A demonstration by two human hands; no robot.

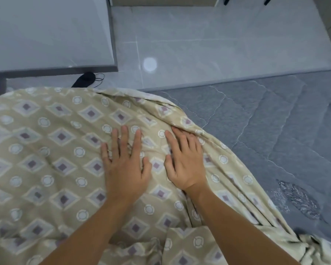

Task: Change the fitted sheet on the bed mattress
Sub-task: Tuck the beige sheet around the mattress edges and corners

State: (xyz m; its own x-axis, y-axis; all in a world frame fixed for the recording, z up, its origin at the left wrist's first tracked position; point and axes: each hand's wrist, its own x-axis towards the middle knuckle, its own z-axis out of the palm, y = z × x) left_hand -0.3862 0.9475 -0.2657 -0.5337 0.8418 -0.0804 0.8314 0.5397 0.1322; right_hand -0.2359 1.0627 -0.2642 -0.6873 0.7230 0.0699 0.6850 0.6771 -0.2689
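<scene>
Two bare forearms come up from the bottom edge, one from 7 o'clock and one from 5 o'clock, each ending in a hand laid flat on the sheet (52, 150). Both hands sit just beside each other near the middle of the view, palms down. On the left hand (125, 167) the fingers are straight and spread, pressing the cloth and curling round nothing. On the right hand (183, 165) the fingers are straight too and lie closer together, their tips against a long fold at about 1 o'clock from the hand; nothing is pinched.

One sheet shows. It is beige, printed with rows of pale diamonds that have purple-grey centres, and small white rings between them. It covers the left and lower part of the view, from 9 o'clock round to 5 o'clock, and lies wrinkled, with shallow creases around the hands. Its right edge is bunched into long folds that run from 12 o'clock down to 5 o'clock, with a crumpled heap at the bottom right corner.

One mattress (275, 119) lies bare toward 3 o'clock: blue-grey, quilted with wavy stitch lines, with two silvery stitched patches showing.

Beyond the bed, from 11 to 1 o'clock, lies a glossy grey tiled floor (199, 44) with one round light reflection. One dark object (84, 81) with a thin cord lies on the floor at 11 o'clock, partly hidden by the sheet.
</scene>
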